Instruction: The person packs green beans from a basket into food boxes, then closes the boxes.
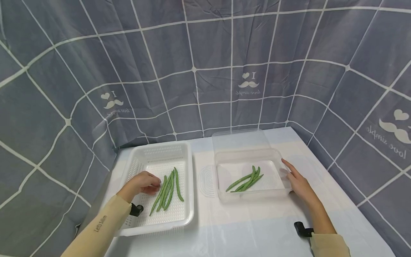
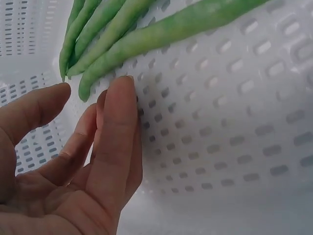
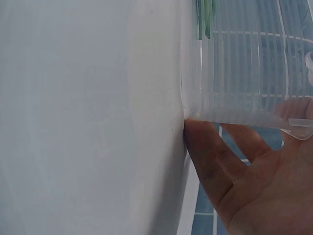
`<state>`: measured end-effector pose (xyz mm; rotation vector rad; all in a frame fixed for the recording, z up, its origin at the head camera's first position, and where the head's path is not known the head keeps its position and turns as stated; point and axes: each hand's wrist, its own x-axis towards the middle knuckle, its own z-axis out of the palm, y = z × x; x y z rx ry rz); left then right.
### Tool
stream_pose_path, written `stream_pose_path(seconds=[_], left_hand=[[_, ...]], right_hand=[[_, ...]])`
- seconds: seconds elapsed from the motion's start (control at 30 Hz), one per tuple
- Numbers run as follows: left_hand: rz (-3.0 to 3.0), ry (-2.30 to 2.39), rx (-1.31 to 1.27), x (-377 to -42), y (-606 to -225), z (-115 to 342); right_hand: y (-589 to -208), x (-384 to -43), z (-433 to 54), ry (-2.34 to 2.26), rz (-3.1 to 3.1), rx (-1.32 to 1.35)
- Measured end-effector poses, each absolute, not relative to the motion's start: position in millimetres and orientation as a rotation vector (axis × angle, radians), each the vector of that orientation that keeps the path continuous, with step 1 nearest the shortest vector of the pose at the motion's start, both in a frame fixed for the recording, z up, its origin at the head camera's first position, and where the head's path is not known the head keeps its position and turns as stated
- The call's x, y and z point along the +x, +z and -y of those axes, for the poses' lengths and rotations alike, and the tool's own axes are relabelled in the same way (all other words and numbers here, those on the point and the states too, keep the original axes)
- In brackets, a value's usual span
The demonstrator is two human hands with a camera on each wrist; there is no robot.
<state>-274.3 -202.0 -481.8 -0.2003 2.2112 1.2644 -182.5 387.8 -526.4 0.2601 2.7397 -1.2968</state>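
Note:
My left hand (image 1: 146, 182) hovers inside a white perforated basket (image 1: 191, 178), just left of several green beans (image 1: 166, 192) lying on its floor. In the left wrist view, the thumb and fingers (image 2: 117, 112) are loosely bent and apart, with nothing between them; the bean tips (image 2: 84, 90) lie just beyond. At the right, my right hand (image 1: 300, 186) holds the side of a clear plastic container (image 1: 253, 195). The right wrist view has fingers (image 3: 203, 152) against its outer wall and a digit showing through the plastic near the rim. Several green beans (image 1: 246, 181) lie inside this container.
A clear flap or lid (image 1: 237, 140) stands out behind the container. Basket and container sit side by side on a pale patterned table cover (image 1: 205, 228). Grey gridded curtain cloth (image 1: 212, 85) hangs behind and at both sides.

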Motion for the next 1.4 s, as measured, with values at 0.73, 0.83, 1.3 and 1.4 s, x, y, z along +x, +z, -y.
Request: stream_pose_path(seconds=[0.73,0.83,1.3,1.4], left_hand=[[-2.334,1.175,-0.168,-273.0,-487.3,155.0],[-2.347,1.159,-0.186,-273.1,-486.6,153.6],[-2.209,1.377,-0.170,-276.4,-461.3,166.7],[-2.174,1.408,-0.128,-278.9,-450.6,165.2]], right_hand=[[-527.2,-183.3,-388.4,-1.311,-2.740,0.266],[-527.1,-183.3,-387.6,-1.321,-2.730,0.271],[-528.5,-182.9,-385.7,-1.341,-2.731,0.271],[-528.3,-182.9,-385.9,-1.333,-2.733,0.276]])
